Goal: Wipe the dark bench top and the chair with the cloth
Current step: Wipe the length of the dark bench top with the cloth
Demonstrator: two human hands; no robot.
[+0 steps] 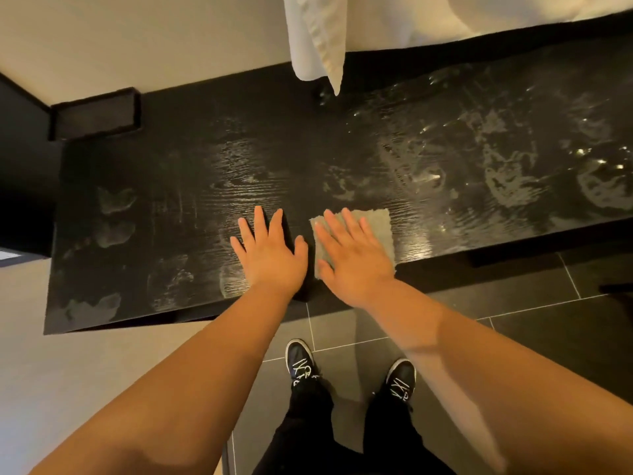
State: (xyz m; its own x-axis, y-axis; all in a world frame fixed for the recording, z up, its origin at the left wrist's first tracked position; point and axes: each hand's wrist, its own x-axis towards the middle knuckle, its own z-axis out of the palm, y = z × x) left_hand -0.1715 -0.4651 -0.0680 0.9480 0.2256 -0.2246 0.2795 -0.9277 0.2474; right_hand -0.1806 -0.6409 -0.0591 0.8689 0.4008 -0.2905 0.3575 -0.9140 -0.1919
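Nearest, at 6 o'clock of the view, two dark shoes (400, 377) stand on the grey tiled floor (513, 337), and both forearms reach forward from there. The left hand (270, 255) lies flat on the bench top (274, 159), fingers straight and spread, holding nothing. Just beside it, at its 3 o'clock, the right hand (356, 258) presses flat, fingers straight, on the grey cloth (378, 224), which lies folded at the near edge of the bench. Nothing is gripped; the palm merely bears down. Step in hand, by judgement: wiping the bench top, with the left hand as a brace. Wet streaks and blotches (507, 180) cover the surface toward 2 o'clock, and paler patches sit toward 9 o'clock, so the bench appears far from finished. Farther off, a shallow dark tray (96, 113) stands at 10 o'clock in the bench's corner, and white fabric (318, 39) hangs over the far edge at 12 o'clock. No chair can be identified in view. The next move likely calls for steady palm pressure and long passes toward 2 o'clock, keeping clear of the hanging fabric.
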